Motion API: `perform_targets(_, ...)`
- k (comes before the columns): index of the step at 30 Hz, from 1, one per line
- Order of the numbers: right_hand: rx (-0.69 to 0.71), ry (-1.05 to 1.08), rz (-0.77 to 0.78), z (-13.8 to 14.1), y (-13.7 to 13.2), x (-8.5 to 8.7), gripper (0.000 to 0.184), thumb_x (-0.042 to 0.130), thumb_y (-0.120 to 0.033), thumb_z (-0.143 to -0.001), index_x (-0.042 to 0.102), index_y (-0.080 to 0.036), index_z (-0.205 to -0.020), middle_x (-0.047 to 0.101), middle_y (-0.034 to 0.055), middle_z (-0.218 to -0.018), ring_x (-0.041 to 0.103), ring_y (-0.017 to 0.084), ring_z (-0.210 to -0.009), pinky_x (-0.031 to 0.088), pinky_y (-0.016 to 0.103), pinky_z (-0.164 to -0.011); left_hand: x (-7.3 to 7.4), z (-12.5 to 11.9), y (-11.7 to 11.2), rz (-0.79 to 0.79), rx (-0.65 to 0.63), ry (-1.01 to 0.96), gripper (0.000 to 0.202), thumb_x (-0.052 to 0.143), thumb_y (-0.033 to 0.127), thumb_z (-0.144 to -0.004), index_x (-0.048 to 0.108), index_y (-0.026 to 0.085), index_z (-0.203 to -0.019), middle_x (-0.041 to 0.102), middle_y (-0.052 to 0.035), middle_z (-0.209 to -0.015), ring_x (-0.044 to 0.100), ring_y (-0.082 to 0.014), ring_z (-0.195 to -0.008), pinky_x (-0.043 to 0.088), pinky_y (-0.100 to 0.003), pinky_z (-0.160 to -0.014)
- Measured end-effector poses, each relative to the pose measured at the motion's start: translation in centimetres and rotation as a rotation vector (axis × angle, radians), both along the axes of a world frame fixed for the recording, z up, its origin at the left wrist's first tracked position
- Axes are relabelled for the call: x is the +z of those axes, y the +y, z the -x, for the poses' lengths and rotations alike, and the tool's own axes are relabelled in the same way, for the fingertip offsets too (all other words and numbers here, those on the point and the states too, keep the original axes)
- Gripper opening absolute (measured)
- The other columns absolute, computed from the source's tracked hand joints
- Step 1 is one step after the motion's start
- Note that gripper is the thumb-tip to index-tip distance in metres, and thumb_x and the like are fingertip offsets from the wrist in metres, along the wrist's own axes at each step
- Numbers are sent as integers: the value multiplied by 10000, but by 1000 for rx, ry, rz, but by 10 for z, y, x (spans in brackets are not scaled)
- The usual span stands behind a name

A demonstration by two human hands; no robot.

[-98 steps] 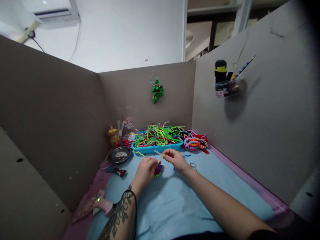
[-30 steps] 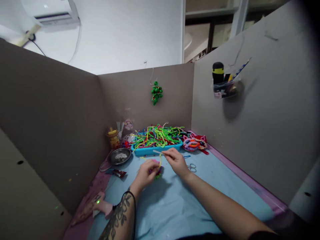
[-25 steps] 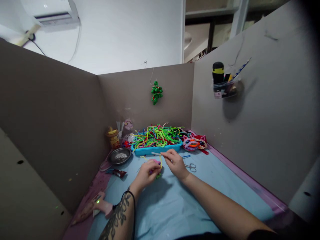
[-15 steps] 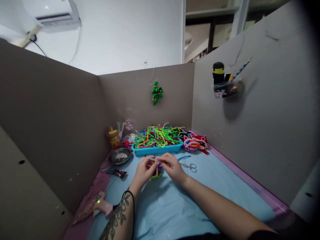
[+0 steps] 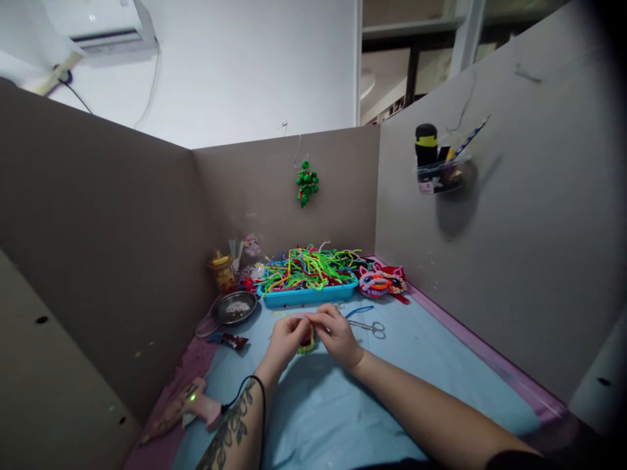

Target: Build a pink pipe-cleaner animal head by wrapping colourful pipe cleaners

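Over the middle of the blue sheet, my left hand (image 5: 285,341) and my right hand (image 5: 339,337) meet, thumbs and fingertips pinched close together. Between and just below them shows a small fuzzy pipe-cleaner piece (image 5: 307,346), yellow-green along its lower edge with dark red inside. Fingers cover most of it, so its full shape is hidden. Right of my right hand lie a pair of scissors (image 5: 376,329) and a loose blue pipe cleaner (image 5: 360,311). Behind both hands stands a blue tray (image 5: 308,296) heaped with pipe cleaners (image 5: 313,266) in many colours.
At left lies a pink glue gun (image 5: 200,405) with a green light, its cord passing my left wrist. A metal bowl (image 5: 235,308) and a wrapper (image 5: 234,341) sit beyond it. Fuzzy finished pieces (image 5: 381,281) rest right of the tray. Grey panels (image 5: 284,215) enclose three sides.
My fingertips have drawn closer together, and my right hand has shifted slightly left and down. The purple part seen between my hands is now covered.
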State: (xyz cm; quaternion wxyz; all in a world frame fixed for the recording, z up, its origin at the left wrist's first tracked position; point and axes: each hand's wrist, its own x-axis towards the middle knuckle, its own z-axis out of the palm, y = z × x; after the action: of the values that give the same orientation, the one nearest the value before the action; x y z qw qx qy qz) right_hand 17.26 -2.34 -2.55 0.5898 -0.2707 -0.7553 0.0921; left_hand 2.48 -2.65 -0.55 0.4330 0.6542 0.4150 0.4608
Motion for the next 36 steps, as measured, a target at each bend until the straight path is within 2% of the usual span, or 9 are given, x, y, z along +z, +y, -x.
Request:
perform_targets(5,4,2,8,-1,-1,3,287,497,-94,-819,661,-248,-998,528,38,-826,527,168,-813,465,307,-736,-3,1,2,-8,-11,-10,455,502,509,-792,585,110,-590,505,7,-517,414,-82,-479,320,-186,-467)
perform_targets(13,39,33,68,-1,-1,5,271,484,-83,-808,650,-235,-958,536,38,-829,533,169,-811,457,304,-729,-5,3,3,-27,-16,12,414,503,496,-800,669,116,-791,626,-38,-646,537,-134,-578,418,-218,-549)
perform_targets(19,12,43,183,1,0,7,164,502,-127,-809,608,-198,-912,587,51,-847,550,174,-808,460,298,-715,-2,2,2,-220,101,84,227,509,326,-812,647,146,-798,679,-67,-816,603,-175,-757,461,-273,-720)
perform_targets(22,18,30,281,3,1,4,155,514,-142,-796,579,-188,-929,601,45,-844,562,165,-774,464,286,-693,-3,2,1,-318,151,172,179,480,260,-821,629,162,-838,677,-70,-845,604,-176,-771,454,-286,-731)
perform_targets(27,177,73,380,6,0,-1,149,512,-217,-821,526,-192,-967,588,23,-823,572,147,-734,472,270,-670,-1,4,-4,-453,158,309,202,421,257,-861,581,179,-767,631,-53,-769,566,-167,-725,430,-278,-690)
perform_targets(29,226,141,439,7,0,0,135,500,-282,-844,501,-198,-950,577,13,-798,570,137,-700,471,253,-631,-1,4,-4,-454,138,316,205,417,270,-870,576,183,-774,625,-51,-783,559,-164,-734,423,-276,-696)
perform_targets(32,220,222,494,6,3,2,164,504,-362,-848,490,-204,-891,547,-8,-736,540,123,-629,452,232,-565,-2,2,-3,-397,125,237,182,442,304,-863,569,180,-822,623,-44,-803,554,-158,-742,421,-275,-700)
perform_targets(36,227,226,509,4,5,3,178,541,-366,-823,512,-193,-793,535,-17,-679,534,125,-613,446,237,-565,-4,-4,0,-142,34,-7,256,488,436,-828,494,180,-841,546,15,-652,512,-122,-581,395,-233,-554)
